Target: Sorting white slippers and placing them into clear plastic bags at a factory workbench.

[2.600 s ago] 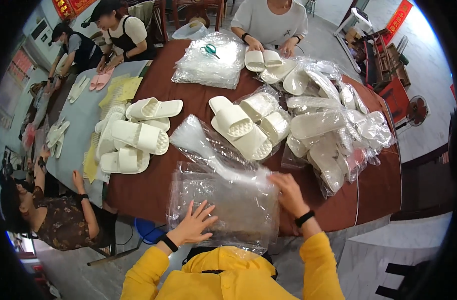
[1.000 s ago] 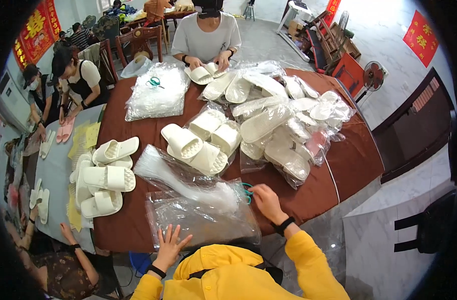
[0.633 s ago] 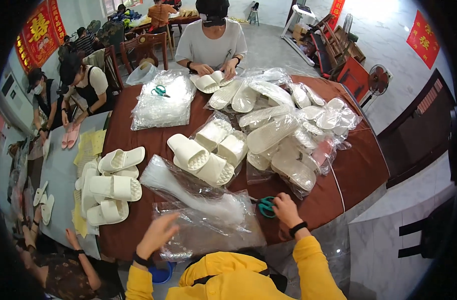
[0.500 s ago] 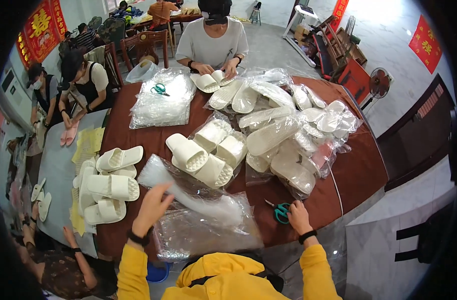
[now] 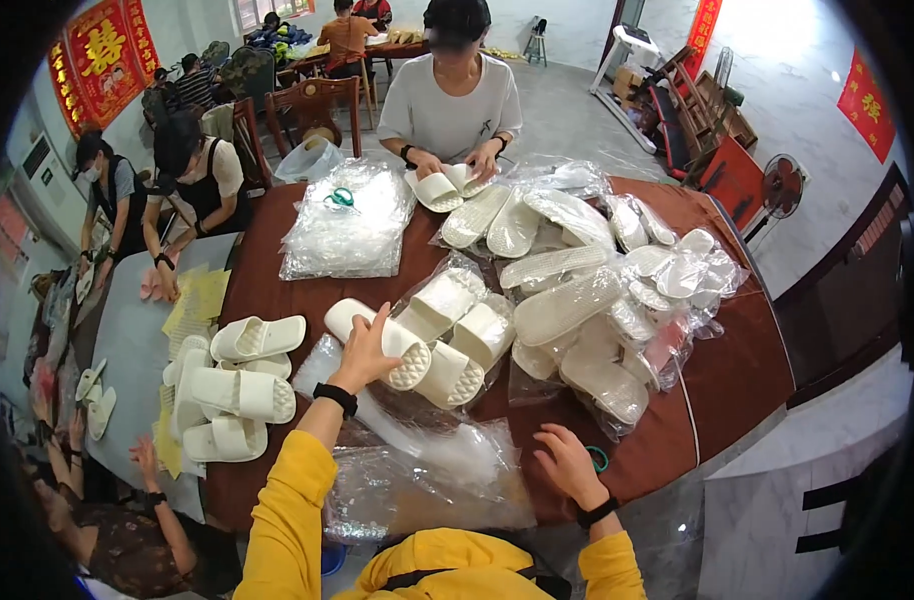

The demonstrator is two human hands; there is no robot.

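My left hand (image 5: 363,352) reaches over the front white slipper (image 5: 411,362) of a small group, thumb and fingers apart. Whether it touches the slipper I cannot tell. More white slippers (image 5: 451,374) lie against it, some on clear plastic wrap. Below my left forearm spread flat clear plastic bags (image 5: 427,475). My right hand (image 5: 567,464) hovers by the near table edge, fingers spread and holding nothing. Beside it, partly hidden, is a pair of green-handled scissors (image 5: 599,459).
Bagged white slippers (image 5: 567,305) pile up on the brown tablecloth (image 5: 737,390) at right. Loose slippers (image 5: 239,392) stack at left. A bag stack (image 5: 345,235) with scissors (image 5: 343,198) lies farther back. Across the table, a person (image 5: 453,105) handles slippers; others work at left.
My left hand has moved forward from above the plastic bags to the front slipper. My right hand has left the scissors and shifted left, its fingers spreading. The view has shifted slightly.
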